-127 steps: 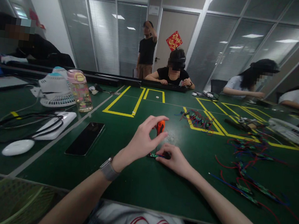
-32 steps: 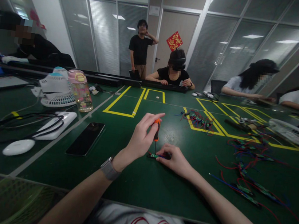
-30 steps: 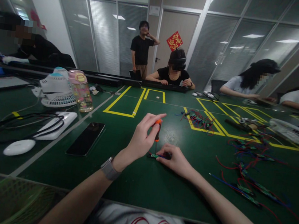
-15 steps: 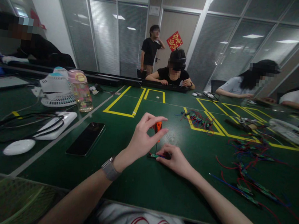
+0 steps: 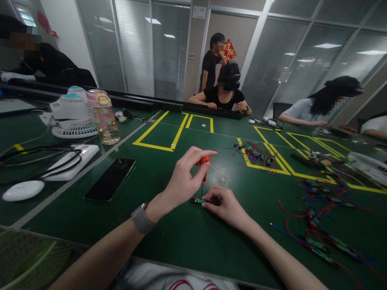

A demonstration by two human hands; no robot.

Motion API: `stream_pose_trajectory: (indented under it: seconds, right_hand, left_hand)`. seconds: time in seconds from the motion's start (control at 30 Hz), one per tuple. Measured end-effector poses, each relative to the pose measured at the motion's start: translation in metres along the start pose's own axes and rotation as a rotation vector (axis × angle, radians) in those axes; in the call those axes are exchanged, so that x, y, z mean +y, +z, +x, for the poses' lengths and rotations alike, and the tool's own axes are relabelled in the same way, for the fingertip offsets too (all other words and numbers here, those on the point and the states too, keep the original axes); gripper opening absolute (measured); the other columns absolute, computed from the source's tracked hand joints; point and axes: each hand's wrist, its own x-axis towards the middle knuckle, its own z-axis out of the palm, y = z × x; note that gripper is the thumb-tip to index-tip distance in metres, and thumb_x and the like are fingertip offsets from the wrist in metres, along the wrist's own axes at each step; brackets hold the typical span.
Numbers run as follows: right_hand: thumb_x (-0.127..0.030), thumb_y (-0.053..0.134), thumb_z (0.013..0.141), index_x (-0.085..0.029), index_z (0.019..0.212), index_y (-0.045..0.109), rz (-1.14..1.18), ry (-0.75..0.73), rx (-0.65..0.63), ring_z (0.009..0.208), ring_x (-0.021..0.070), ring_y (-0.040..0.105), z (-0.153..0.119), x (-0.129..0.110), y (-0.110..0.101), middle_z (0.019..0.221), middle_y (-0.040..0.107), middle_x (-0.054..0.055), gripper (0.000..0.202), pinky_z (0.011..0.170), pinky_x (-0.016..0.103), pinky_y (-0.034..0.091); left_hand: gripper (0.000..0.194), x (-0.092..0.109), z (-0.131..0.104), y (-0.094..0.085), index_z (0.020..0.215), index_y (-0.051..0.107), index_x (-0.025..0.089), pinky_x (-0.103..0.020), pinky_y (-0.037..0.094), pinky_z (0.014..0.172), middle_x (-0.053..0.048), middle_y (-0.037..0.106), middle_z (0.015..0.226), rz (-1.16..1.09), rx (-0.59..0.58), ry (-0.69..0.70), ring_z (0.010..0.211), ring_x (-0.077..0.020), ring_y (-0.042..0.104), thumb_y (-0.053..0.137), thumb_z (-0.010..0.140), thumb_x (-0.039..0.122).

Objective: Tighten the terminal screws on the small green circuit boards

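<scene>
My left hand (image 5: 187, 172), with a watch on the wrist, has its thumb and fingers closed round the handle of an orange and black screwdriver (image 5: 206, 160). The index finger stretches out past the top of the handle. Straight down runs the thin shaft, its tip at a small green circuit board (image 5: 198, 201) on the table. My right hand (image 5: 224, 205) rests on the table and pinches the right end of that board. Its fingers hide part of the board and a dark piece beside it.
Wired circuit boards (image 5: 319, 245) lie loose on the right, with another heap (image 5: 256, 154) farther back. To the left are a phone (image 5: 110, 179), a white case (image 5: 23, 190), cables, a fan (image 5: 74, 115) and a bottle (image 5: 103, 116). Several people sit or stand around the table (image 5: 164, 255).
My left thumb has moved in against the screwdriver handle, closing the gap seen before. My right hand stays on the board. The standing person in the background has moved right.
</scene>
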Motion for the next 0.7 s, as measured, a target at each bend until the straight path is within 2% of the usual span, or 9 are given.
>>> stream_pose_trajectory:
  seconds: [0.1, 0.2, 0.33, 0.43, 0.5, 0.6, 0.7]
  right_hand:
    - [-0.015, 0.072, 0.073, -0.015, 0.077, 0.071, -0.001, -0.003, 0.002, 0.073, 0.0172, 0.058, 0.000, 0.000, 0.000, 0.077, 0.063, 0.004, 0.004, 0.067, 0.028, 0.045]
    - [-0.015, 0.072, 0.073, -0.014, 0.076, 0.071, -0.001, 0.002, -0.004, 0.073, 0.0173, 0.058, -0.001, 0.000, -0.001, 0.077, 0.063, 0.004, 0.003, 0.067, 0.028, 0.045]
    - [-0.014, 0.072, 0.073, -0.014, 0.077, 0.071, 0.003, 0.006, -0.003, 0.073, 0.0175, 0.058, 0.000, 0.000, -0.001, 0.078, 0.063, 0.005, 0.004, 0.068, 0.029, 0.045]
    - [-0.014, 0.072, 0.073, -0.014, 0.078, 0.071, 0.003, 0.008, -0.007, 0.073, 0.0175, 0.058, 0.000, -0.001, -0.001, 0.078, 0.063, 0.005, 0.005, 0.067, 0.028, 0.045]
    - [-0.014, 0.071, 0.074, -0.015, 0.078, 0.071, -0.004, 0.005, -0.008, 0.074, 0.0174, 0.058, 0.000, -0.001, -0.001, 0.078, 0.063, 0.004, 0.005, 0.067, 0.028, 0.045]
    - [-0.014, 0.071, 0.073, -0.015, 0.078, 0.071, -0.009, 0.005, -0.005, 0.073, 0.0172, 0.058, 0.000, -0.002, -0.001, 0.077, 0.063, 0.004, 0.005, 0.067, 0.028, 0.045]
    - [-0.014, 0.072, 0.073, -0.015, 0.077, 0.071, 0.002, 0.010, -0.002, 0.072, 0.0171, 0.058, -0.001, -0.003, -0.001, 0.077, 0.063, 0.005, 0.004, 0.067, 0.029, 0.045]
  left_hand:
    - [0.022, -0.001, 0.001, 0.001, 0.107, 0.066, 0.021, -0.027, 0.046, 0.076, -0.002, 0.055, 0.089, 0.012, 0.029, 0.000, 0.081, -0.0139, 0.054, 0.057, 0.088, 0.014]
    - [0.024, -0.003, 0.001, 0.001, 0.110, 0.066, 0.023, -0.027, 0.046, 0.077, -0.001, 0.053, 0.085, -0.010, 0.022, -0.017, 0.081, -0.0138, 0.053, 0.062, 0.087, 0.018]
    - [0.032, -0.004, 0.000, 0.000, 0.124, 0.060, 0.025, -0.029, 0.046, 0.085, -0.003, 0.054, 0.097, -0.037, -0.036, -0.065, 0.091, -0.0150, 0.054, 0.049, 0.094, 0.022]
    - [0.036, -0.007, -0.001, 0.001, 0.128, 0.056, 0.025, -0.033, 0.044, 0.093, -0.005, 0.056, 0.115, -0.099, -0.030, -0.083, 0.102, -0.0161, 0.056, 0.039, 0.096, 0.018]
    - [0.037, -0.010, -0.001, 0.002, 0.129, 0.053, 0.024, -0.033, 0.046, 0.093, -0.006, 0.055, 0.123, -0.172, -0.027, -0.098, 0.103, -0.0163, 0.058, 0.038, 0.096, 0.016]
    - [0.036, -0.011, -0.002, 0.002, 0.128, 0.053, 0.023, -0.032, 0.050, 0.088, -0.007, 0.058, 0.123, -0.234, -0.034, -0.121, 0.099, -0.0166, 0.062, 0.041, 0.096, 0.016]
    - [0.031, -0.009, -0.001, 0.001, 0.121, 0.058, 0.022, -0.032, 0.051, 0.087, -0.007, 0.061, 0.116, -0.198, -0.037, -0.118, 0.100, -0.0177, 0.062, 0.046, 0.094, 0.016]
